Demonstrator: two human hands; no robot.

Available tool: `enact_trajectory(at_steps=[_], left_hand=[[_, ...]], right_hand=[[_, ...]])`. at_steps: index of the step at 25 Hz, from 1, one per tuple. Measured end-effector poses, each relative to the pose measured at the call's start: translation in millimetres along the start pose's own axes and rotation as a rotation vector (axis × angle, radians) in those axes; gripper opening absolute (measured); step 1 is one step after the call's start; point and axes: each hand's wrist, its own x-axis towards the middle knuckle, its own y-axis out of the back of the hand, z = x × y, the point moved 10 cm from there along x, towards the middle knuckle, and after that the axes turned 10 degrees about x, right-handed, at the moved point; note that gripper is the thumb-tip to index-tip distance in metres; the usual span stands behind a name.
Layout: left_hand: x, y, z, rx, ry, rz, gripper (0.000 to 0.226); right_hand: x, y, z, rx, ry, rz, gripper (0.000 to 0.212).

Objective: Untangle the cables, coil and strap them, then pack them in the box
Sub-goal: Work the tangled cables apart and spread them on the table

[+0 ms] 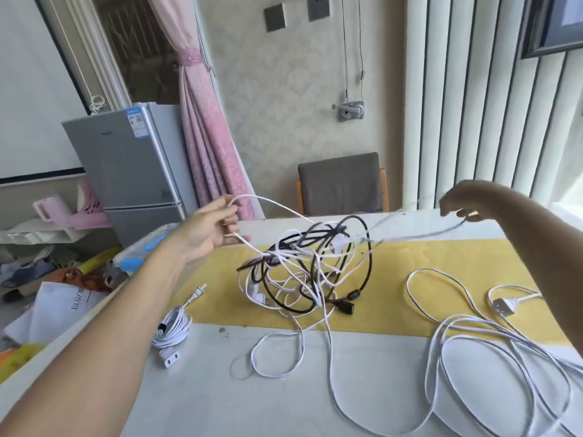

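At lower left, on the table (205,405), one coiled white cable (176,329), bound with a dark strap; above it, at the table's left edge, a clear box (142,250) with blue latches, partly behind the left forearm. Left of centre, the left hand (209,230), raised, fingers curled round a white loop (271,203); at centre, the tangle (303,266) of black and white cables, lifted partly off the yellow runner (441,257); at upper right, the right hand (457,201), fingertips closed on a dark strand (422,236) drawn taut from the knot. Judged to be the untangling step, far from done; next calls for tracing that dark strand through the loops and easing it free without tightening the knot. Right hand and strand motion-blurred, exact finger hold hard to make out; loose white cable (467,317) at lower right cut off by the frame; box contents not discernible.
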Motion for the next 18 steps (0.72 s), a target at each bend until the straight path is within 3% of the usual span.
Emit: enact_trajectory(at_steps=[2,3,5,7,9,12,15,18], left_hand=[[-5,-47,8,0.172,-0.057,-0.108,0.022],[-5,-70,15,0.276,-0.099,-0.143,0.023],[-3,-100,33,0.427,-0.171,-0.154,0.023],[-1,-106,48,0.551,-0.209,-0.069,0.023],[2,-92,51,0.762,-0.181,0.017,0.023],[-6,-84,-4,1.044,0.145,-0.170,0.033],[-33,-84,-71,0.958,0.423,-0.343,0.042],[-41,-75,-74,0.933,0.348,-0.373,0.044]], right_hand=[[-28,-36,-45,-0.191,0.234,-0.086,0.038],[-56,-58,-75,-0.021,0.382,-0.181,0.040],[-113,-100,-122,0.244,0.599,-0.483,0.028],[-145,-120,-136,0.212,0.689,-0.608,0.014],[-137,-112,-136,0.241,0.707,-0.537,0.023],[-104,-72,-128,0.239,0.713,-0.199,0.032],[-85,-55,-114,0.175,0.704,-0.053,0.043],[-83,-56,-108,0.226,0.706,-0.023,0.047]])
